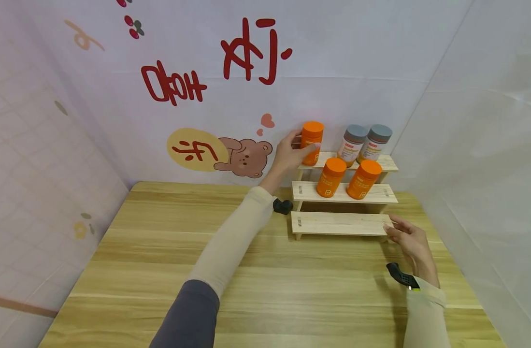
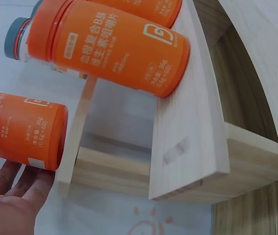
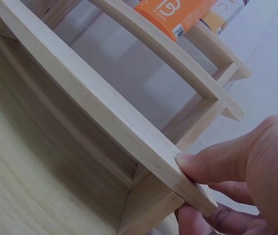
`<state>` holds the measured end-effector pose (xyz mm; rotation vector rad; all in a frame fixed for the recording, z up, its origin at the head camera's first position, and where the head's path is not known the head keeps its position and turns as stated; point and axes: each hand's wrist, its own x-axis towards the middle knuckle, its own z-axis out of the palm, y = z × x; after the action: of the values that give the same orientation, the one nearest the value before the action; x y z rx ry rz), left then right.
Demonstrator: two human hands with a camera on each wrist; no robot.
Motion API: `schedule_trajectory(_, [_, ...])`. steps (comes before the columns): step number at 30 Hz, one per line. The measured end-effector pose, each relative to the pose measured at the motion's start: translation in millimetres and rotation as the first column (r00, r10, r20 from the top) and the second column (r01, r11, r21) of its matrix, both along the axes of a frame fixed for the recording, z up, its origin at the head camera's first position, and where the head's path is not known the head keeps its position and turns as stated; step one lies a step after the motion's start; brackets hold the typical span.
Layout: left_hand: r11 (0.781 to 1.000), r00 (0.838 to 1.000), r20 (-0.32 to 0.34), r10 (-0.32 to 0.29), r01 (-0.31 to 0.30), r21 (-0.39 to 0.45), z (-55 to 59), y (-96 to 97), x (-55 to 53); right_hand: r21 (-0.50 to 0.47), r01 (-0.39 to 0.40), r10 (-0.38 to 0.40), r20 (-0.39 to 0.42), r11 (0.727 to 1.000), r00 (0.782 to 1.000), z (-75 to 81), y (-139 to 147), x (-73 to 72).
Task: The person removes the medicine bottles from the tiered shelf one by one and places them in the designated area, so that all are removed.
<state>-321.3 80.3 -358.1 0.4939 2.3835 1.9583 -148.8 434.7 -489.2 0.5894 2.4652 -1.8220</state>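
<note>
My left hand (image 1: 286,157) grips an orange supplement bottle (image 1: 309,144) from its left side, at the left end of the top step of a three-step wooden rack (image 1: 335,224). In the left wrist view, the base of this bottle (image 2: 26,134) is right at the end of the top board, with fingers curled along its side. My right hand (image 1: 410,240) pinches the right end of the lowest step, thumb on top and fingers underneath, as the right wrist view shows on the board (image 3: 94,103).
Two more orange bottles (image 1: 331,178) (image 1: 363,180) stand on the middle step. On the top step, two grey-capped bottles (image 1: 351,145) (image 1: 374,144) stand to the right. The rack sits on a wood-grain table (image 1: 169,232) against a printed white backdrop (image 1: 356,48).
</note>
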Motion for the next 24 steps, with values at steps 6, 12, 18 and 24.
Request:
schedule_trajectory(6, [0.999, 1.0, -0.008, -0.008, 0.009, 0.052, 2.8, -13.4, 2.2, -0.027, 0.005, -0.005, 0.0, 1.0, 1.0, 1.2, -1, 0.4])
schedule_trajectory(12, [0.994, 0.999, -0.027, -0.028, 0.03, 0.106, 3.5, -27.0, 6.0, -0.004, 0.005, -0.005, 0.014, 1.0, 1.0, 0.4, -1, 0.3])
schedule_trajectory(18, [0.993, 0.999, -0.034, -0.039, 0.042, 0.109, 5.1, -41.6, 13.7, 0.031, -0.027, 0.026, 0.027, 0.999, 0.999, 0.1, -1, -0.1])
schedule_trajectory(24, [0.991, 0.998, -0.053, -0.042, 0.049, 0.127, 4.1, -53.6, 21.5, 0.025, -0.029, 0.029, 0.035, 0.999, 0.999, 0.1, -1, -0.1])
